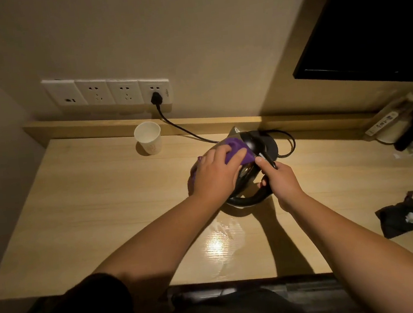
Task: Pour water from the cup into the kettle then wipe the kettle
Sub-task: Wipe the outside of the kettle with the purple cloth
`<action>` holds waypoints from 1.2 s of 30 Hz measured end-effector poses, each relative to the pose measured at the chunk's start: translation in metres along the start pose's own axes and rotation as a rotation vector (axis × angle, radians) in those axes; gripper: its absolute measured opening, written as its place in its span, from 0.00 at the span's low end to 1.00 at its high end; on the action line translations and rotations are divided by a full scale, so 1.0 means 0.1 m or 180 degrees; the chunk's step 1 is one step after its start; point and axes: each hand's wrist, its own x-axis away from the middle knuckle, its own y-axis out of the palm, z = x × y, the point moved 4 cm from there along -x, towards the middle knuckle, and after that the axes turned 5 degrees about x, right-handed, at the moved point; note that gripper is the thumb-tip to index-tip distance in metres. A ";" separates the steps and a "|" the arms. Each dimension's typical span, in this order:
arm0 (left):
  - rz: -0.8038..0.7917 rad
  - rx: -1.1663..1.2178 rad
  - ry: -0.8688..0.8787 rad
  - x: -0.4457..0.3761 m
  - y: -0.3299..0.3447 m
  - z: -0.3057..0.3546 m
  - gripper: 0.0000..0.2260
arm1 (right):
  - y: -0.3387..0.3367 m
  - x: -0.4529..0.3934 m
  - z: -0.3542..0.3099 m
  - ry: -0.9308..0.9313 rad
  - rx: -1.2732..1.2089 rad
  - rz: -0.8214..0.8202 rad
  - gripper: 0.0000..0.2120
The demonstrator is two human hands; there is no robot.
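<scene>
The left hand (215,173) lies palm-down on the side of the kettle (247,177), fingers (221,152) flat and close together, pressing a purple cloth (312,138) against the kettle body. The left forearm reaches in from the lower left. The right hand (281,177) closes around the black handle (267,159), fingers wrapped under it and thumb on top; the right forearm enters from the lower right.

The kettle stands tilted at the rear centre of the table (103,205), in front of its dark base (272,145). The white cup (148,138) stands upright, well apart to the left, near the wall. A black cord (184,129) runs from the wall socket (155,91) to the base.

Most of the kettle body is hidden by the hands and cloth. Whether the cup holds water cannot be determined. Items at the right edge are dim and cut off.
</scene>
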 end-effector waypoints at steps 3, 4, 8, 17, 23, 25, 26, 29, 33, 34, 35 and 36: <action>-0.0330 -0.0265 0.0345 -0.06 0.02 0.06 0.31 | -0.01 -0.03 -0.04 -0.0067 0.0206 0.0095 0.20; -0.0452 -0.0334 0.0465 -0.02 0.04 0.04 0.33 | -0.01 -0.03 -0.05 -0.0077 0.0240 0.0099 0.21; -0.0609 -0.0378 0.0724 0.38 0.13 -0.14 0.34 | -0.03 -0.05 -0.07 -0.0064 0.0224 0.0073 0.22; -0.0480 -0.0195 0.0390 0.66 0.21 -0.23 0.31 | 0.01 -0.08 -0.16 -0.0275 0.0359 0.0093 0.20; -0.0271 -0.0282 0.0301 -0.14 -0.08 0.11 0.29 | 0.05 -0.05 -0.18 -0.0147 0.0398 0.0147 0.22; -0.0401 -0.0444 0.0621 -0.11 -0.02 0.16 0.29 | 0.02 -0.07 -0.17 -0.0024 0.0358 0.0195 0.26; -0.0466 -0.0502 0.0824 -0.04 0.02 0.17 0.29 | 0.01 -0.09 -0.17 0.0001 0.0381 0.0181 0.29; -0.0564 -0.0559 0.1155 0.21 0.15 0.14 0.28 | 0.00 -0.09 -0.14 0.0129 0.0443 0.0130 0.31; -0.0661 -0.0681 0.1380 0.44 0.19 0.09 0.29 | -0.02 -0.09 -0.14 0.0256 0.0379 0.0078 0.27; -0.0645 -0.0691 0.1375 0.47 0.18 0.08 0.29 | -0.01 -0.09 -0.13 0.0269 0.0319 0.0036 0.26; -0.0622 -0.0693 0.1364 0.49 0.18 0.06 0.29 | 0.00 -0.08 -0.12 0.0287 0.0246 0.0005 0.26; -0.0603 -0.0697 0.1347 0.50 0.18 0.05 0.29 | 0.02 -0.06 -0.12 0.0298 0.0181 -0.0010 0.25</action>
